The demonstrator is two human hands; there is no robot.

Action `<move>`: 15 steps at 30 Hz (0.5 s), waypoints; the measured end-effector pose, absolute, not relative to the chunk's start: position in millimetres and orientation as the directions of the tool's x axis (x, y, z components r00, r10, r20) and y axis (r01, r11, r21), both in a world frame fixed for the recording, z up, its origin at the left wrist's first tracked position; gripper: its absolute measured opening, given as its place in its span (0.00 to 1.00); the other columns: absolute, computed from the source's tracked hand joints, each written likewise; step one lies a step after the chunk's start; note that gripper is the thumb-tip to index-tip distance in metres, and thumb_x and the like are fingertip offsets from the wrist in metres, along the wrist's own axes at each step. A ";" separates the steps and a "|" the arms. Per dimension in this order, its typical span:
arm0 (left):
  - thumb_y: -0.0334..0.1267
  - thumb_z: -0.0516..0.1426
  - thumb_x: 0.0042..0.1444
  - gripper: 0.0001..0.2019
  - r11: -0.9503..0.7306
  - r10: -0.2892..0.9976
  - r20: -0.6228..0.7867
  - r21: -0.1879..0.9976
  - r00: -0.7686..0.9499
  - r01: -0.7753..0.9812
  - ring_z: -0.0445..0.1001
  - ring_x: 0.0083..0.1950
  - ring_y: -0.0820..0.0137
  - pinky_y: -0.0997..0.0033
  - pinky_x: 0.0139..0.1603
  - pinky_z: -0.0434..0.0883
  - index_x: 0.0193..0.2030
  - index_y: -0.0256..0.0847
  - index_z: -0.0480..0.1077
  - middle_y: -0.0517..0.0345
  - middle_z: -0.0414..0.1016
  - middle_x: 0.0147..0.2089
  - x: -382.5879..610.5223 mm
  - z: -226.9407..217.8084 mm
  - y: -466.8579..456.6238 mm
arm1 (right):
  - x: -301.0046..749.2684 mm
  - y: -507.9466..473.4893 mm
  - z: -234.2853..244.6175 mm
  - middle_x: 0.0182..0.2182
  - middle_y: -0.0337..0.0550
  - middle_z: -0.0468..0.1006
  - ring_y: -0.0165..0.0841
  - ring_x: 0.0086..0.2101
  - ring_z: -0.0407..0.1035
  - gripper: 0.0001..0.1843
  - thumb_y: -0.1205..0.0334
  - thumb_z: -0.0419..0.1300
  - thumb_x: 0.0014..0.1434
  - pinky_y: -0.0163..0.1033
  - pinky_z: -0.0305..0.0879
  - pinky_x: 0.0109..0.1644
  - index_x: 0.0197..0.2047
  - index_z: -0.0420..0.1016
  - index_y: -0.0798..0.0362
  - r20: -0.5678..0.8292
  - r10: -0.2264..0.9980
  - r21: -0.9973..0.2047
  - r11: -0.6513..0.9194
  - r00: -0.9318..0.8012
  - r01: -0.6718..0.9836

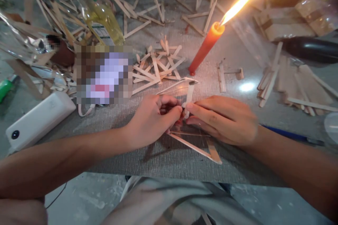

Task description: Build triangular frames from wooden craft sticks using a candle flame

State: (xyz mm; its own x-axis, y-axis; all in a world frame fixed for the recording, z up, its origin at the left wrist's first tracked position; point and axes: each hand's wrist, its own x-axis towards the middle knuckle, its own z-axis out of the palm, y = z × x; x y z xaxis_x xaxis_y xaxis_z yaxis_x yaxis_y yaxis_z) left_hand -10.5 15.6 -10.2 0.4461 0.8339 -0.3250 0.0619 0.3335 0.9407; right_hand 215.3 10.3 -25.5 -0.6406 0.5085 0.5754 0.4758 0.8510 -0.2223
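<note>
A makeshift craft workspace — wooden sticks [286, 79], some joined into angular frames [190, 145], spread over a grey tabletop [118, 160] around a burning candle [204, 50].

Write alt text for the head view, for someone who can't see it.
A person's right hand pinches a dark-tipped wooden stick above a grey table, with the left hand close beside it. Just beyond, a lit orange candle stands, its flame leaning right. Loose and joined sticks lie around, with a bottle of yellow liquid at upper left.

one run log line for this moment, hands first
right hand: gripping wooden stick | left hand: close beside it, hold unclear | candle: lit, beyond hands | stick pile: beyond left hand
</note>
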 end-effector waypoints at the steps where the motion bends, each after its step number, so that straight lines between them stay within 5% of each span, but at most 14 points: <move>1: 0.28 0.60 0.61 0.06 0.330 0.837 -0.317 0.942 0.446 0.051 0.68 0.19 0.82 0.86 0.18 0.71 0.32 0.35 0.74 0.64 0.73 0.24 -10.1 -10.3 15.7 | 217.7 11.4 -25.0 0.39 0.46 0.85 0.34 0.33 0.77 0.16 0.65 0.62 0.71 0.39 0.74 0.35 0.60 0.73 0.53 0.584 0.487 -0.219 0.865 -0.649 0.452; 5: 0.30 0.61 0.60 0.03 0.377 0.849 -0.334 0.926 0.409 -0.027 0.76 0.25 0.77 0.82 0.22 0.77 0.34 0.34 0.75 0.60 0.76 0.29 -8.2 -14.8 14.1 | 225.6 11.9 -21.2 0.34 0.53 0.82 0.38 0.31 0.76 0.26 0.46 0.48 0.76 0.44 0.72 0.32 0.55 0.75 0.60 0.658 0.399 -0.268 0.916 -0.638 0.297; 7: 0.29 0.61 0.60 0.01 0.418 0.850 -0.365 0.906 0.380 -0.064 0.80 0.29 0.74 0.80 0.25 0.80 0.37 0.35 0.75 0.60 0.77 0.31 -7.9 -17.6 13.0 | 226.6 9.3 -19.2 0.32 0.52 0.80 0.39 0.30 0.75 0.30 0.38 0.51 0.73 0.45 0.72 0.31 0.50 0.77 0.59 0.663 0.337 -0.244 0.941 -0.668 0.232; 11: 0.31 0.60 0.61 0.03 0.413 0.854 -0.360 0.909 0.376 -0.066 0.83 0.32 0.72 0.78 0.31 0.83 0.38 0.35 0.75 0.59 0.77 0.31 -8.9 -17.1 12.7 | 225.7 2.9 -18.2 0.32 0.43 0.82 0.34 0.30 0.75 0.07 0.56 0.67 0.67 0.42 0.69 0.32 0.44 0.77 0.50 0.527 0.342 -0.196 0.940 -0.778 0.281; 15: 0.32 0.59 0.63 0.05 0.434 0.838 -0.368 0.897 0.402 -0.083 0.81 0.31 0.73 0.78 0.30 0.82 0.36 0.35 0.74 0.58 0.77 0.30 -8.3 -11.3 13.3 | 226.9 2.3 -20.6 0.31 0.40 0.81 0.33 0.28 0.74 0.05 0.62 0.67 0.66 0.42 0.67 0.31 0.44 0.75 0.48 0.503 0.370 -0.240 0.928 -0.781 0.285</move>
